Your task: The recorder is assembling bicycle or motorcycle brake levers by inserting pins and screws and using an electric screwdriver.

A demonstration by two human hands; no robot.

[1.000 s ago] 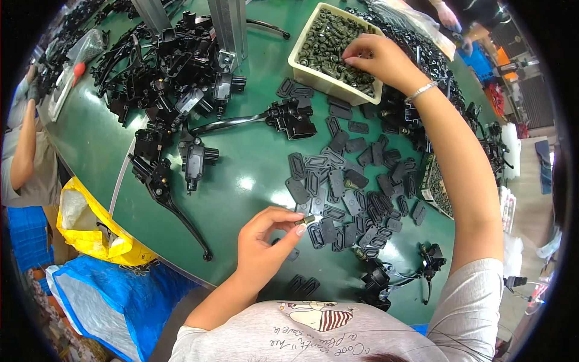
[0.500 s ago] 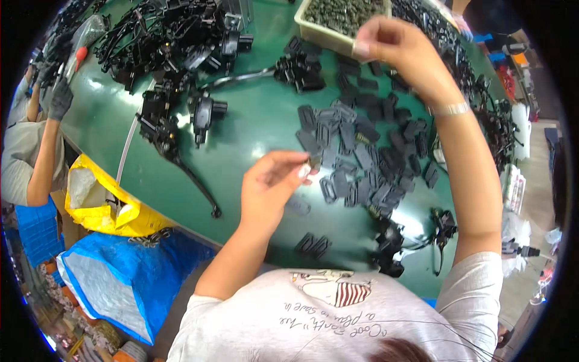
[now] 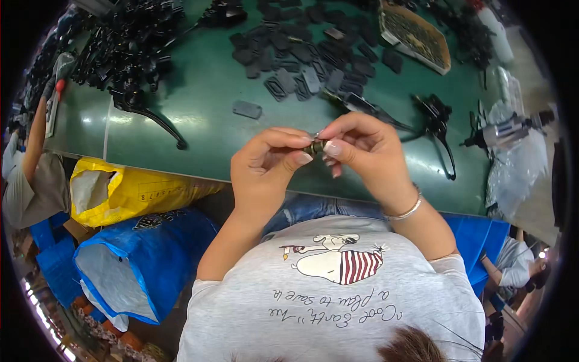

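My left hand and my right hand meet near the table's front edge. Between their fingertips they pinch a small dark part with a brassy tint; the fingers cover much of it, so its exact kind does not show. One flat grey-black rectangular cover lies alone just beyond my left hand. Farther off spreads a loose pile of similar black covers. A black lever assembly rests to the right of my right hand.
The green table carries a heap of black lever assemblies at far left. A cream tray of small parts stands far right, with a grey cylindrical tool at the right edge. Yellow and blue bags sit below the table's left.
My right hand has come back from the tray of small parts to my left hand, and both now grip the small part. The whole view has shifted and turned.
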